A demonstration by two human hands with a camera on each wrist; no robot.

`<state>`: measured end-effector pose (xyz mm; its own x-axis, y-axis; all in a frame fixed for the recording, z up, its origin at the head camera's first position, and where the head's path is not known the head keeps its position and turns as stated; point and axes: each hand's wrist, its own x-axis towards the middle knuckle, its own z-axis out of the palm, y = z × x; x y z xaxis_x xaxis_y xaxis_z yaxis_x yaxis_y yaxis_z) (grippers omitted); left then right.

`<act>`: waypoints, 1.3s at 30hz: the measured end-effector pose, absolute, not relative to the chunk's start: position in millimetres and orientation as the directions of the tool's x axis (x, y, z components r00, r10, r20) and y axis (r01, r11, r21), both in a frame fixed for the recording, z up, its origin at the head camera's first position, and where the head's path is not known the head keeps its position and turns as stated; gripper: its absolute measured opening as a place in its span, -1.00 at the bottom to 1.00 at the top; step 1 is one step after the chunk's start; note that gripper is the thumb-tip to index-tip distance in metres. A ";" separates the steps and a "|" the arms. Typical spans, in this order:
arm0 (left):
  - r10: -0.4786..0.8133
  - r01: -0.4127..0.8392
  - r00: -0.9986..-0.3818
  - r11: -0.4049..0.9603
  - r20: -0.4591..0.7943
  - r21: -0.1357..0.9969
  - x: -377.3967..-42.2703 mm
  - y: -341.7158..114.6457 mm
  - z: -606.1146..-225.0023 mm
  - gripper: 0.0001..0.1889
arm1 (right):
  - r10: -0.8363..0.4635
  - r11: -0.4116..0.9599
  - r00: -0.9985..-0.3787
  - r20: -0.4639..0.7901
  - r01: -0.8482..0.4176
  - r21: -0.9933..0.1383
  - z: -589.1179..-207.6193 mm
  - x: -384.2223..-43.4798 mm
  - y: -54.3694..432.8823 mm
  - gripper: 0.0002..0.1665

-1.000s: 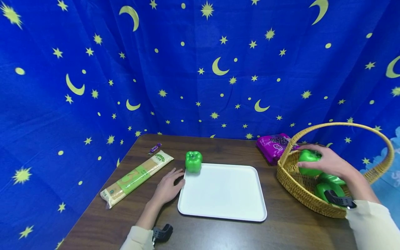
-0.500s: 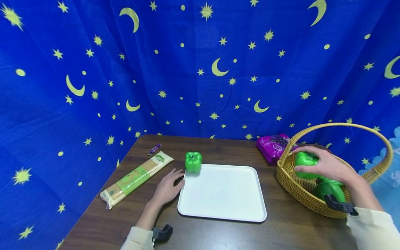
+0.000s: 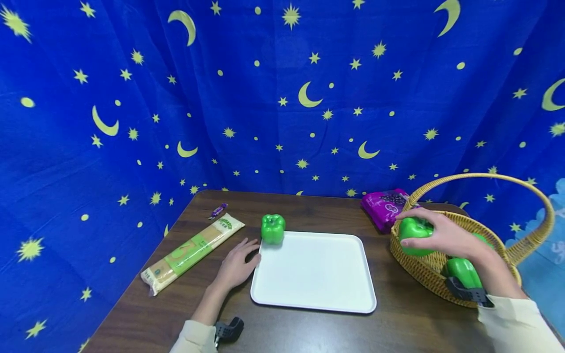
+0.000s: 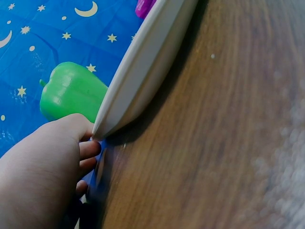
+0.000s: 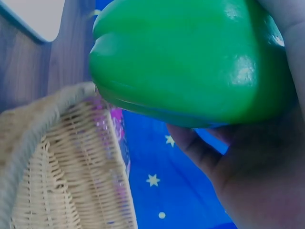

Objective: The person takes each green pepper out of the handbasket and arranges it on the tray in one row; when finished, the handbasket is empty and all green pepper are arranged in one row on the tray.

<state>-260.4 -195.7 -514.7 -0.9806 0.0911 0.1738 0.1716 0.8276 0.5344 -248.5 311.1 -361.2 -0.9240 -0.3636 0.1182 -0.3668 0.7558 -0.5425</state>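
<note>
My right hand (image 3: 452, 240) grips a glossy green bell pepper (image 3: 412, 238), thumb on the near side and fingers over the far side. In the head view it overlaps the left rim of the wicker basket (image 3: 415, 267); the right wrist view shows the pepper (image 5: 181, 57) large beside the basket wall (image 5: 76, 167). Under my right wrist, another green pepper (image 3: 465, 273) lies in the basket, partly hidden. My left hand (image 3: 237, 264) rests relaxed, fingertips at the left edge of the white tray (image 3: 315, 274). A green bell pepper (image 3: 272, 229) stands at the tray's far left corner.
Left of the tray lies a long noodle packet (image 3: 194, 252), with a small purple wrapper (image 3: 218, 211) behind it. A purple bag (image 3: 384, 208) sits behind the basket, whose tall handle (image 3: 476, 175) arches over it. A blue curtain (image 3: 247, 108) hangs behind the table.
My right hand has moved left with the bell pepper, from over the basket's inside to its left rim. More of the pepper in the basket's front shows. My left hand has stayed still.
</note>
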 end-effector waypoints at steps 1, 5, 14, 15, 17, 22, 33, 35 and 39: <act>0.084 0.165 -0.981 0.828 0.174 0.535 -259.9 -196.5 -514.6 -0.59 | -0.372 0.752 -0.920 0.123 -0.376 -0.541 -361.2 -249.1 307.9 -0.31; 0.080 0.163 -0.981 0.828 0.174 0.537 -259.1 -197.4 -514.1 -0.59 | -0.390 0.741 -0.912 0.128 -0.393 -0.544 -362.3 -250.1 298.6 -0.31; 0.098 0.182 -0.978 0.827 0.181 0.532 -260.2 -194.4 -514.1 -0.60 | -0.417 0.716 -0.898 0.143 -0.421 -0.556 -370.5 -253.8 285.2 -0.27; 0.098 0.182 -0.978 0.828 0.182 0.531 -260.4 -194.7 -514.4 -0.60 | -0.420 0.714 -0.895 0.146 -0.426 -0.556 -371.5 -254.8 283.0 -0.27; 0.092 0.174 -0.980 0.829 0.176 0.531 -260.7 -195.0 -514.9 -0.59 | -0.427 0.708 -0.891 0.155 -0.436 -0.555 -373.5 -256.9 278.3 -0.26; 0.099 0.182 -0.979 0.826 0.180 0.534 -261.0 -195.3 -515.1 -0.59 | -0.430 0.701 -0.886 0.175 -0.450 -0.554 -379.6 -262.7 264.3 -0.28; 0.097 0.181 -0.979 0.829 0.181 0.529 -262.1 -194.8 -514.6 -0.59 | -0.464 0.682 -0.873 0.153 -0.462 -0.567 -406.7 -279.7 232.7 -0.28; 0.097 0.181 -0.978 0.827 0.183 0.532 -261.6 -194.7 -514.5 -0.59 | -0.471 0.683 -0.871 0.141 -0.461 -0.567 -412.7 -280.9 228.2 -0.29; 0.094 0.179 -0.979 0.824 0.182 0.538 -260.2 -194.3 -514.0 -0.59 | -0.489 0.685 -0.863 0.124 -0.469 -0.558 -424.3 -282.6 221.3 -0.29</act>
